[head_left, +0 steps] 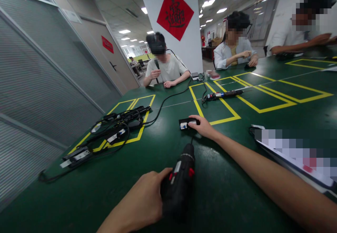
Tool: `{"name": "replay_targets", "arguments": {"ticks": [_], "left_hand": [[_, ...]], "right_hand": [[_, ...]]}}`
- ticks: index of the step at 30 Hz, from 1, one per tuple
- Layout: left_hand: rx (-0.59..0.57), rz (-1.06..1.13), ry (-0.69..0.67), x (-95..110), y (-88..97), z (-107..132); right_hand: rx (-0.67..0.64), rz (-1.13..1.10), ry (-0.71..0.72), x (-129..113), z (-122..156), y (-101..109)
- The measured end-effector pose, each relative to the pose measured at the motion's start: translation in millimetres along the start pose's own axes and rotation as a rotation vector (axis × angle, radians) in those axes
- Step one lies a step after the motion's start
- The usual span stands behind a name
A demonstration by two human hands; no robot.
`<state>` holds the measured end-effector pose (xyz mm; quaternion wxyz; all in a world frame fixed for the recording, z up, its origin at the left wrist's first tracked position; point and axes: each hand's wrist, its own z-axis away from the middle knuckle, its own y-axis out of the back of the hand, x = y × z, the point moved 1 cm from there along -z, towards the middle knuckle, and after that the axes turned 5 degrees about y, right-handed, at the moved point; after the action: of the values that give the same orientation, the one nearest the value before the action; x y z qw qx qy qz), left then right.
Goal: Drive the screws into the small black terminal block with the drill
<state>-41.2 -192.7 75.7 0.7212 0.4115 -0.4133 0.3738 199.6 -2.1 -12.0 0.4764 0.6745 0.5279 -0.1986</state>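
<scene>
My left hand is closed around a black handheld power tool with red parts on its sides. Its narrow end points away from me, and a thin dark bit or cord shows at the tip. Farther out, my right hand grips a small black block-shaped object with a white and blue label, between thumb and fingers. That block is at the table surface, just beyond the tool's tip. The two do not visibly touch. The exact kind of the block cannot be made out.
Black cabled devices lie on the green table at left. A thin tool lies among yellow tape outlines. A blurred white device or tray sits at right. Three people sit across the table.
</scene>
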Motion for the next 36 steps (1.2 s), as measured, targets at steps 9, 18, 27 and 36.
{"name": "replay_targets", "arguments": {"ticks": [9, 18, 27, 36], "left_hand": [[-0.094, -0.892, -0.074, 18, -38.4, -8], [-0.060, -0.879, -0.278, 52, -6.5, -52], [0.396, -1.119, -0.824, 8, -13.0, -185], [0.471, -1.238, -0.884, 2, -15.9, -189]], "right_hand": [[-0.014, -0.040, -0.008, 2, 0, -1], [-0.019, -0.035, 0.034, 4, 0, 1], [-0.005, -0.018, 0.071, 5, -2, -1], [-0.003, -0.005, 0.077, 4, -1, -3]]}}
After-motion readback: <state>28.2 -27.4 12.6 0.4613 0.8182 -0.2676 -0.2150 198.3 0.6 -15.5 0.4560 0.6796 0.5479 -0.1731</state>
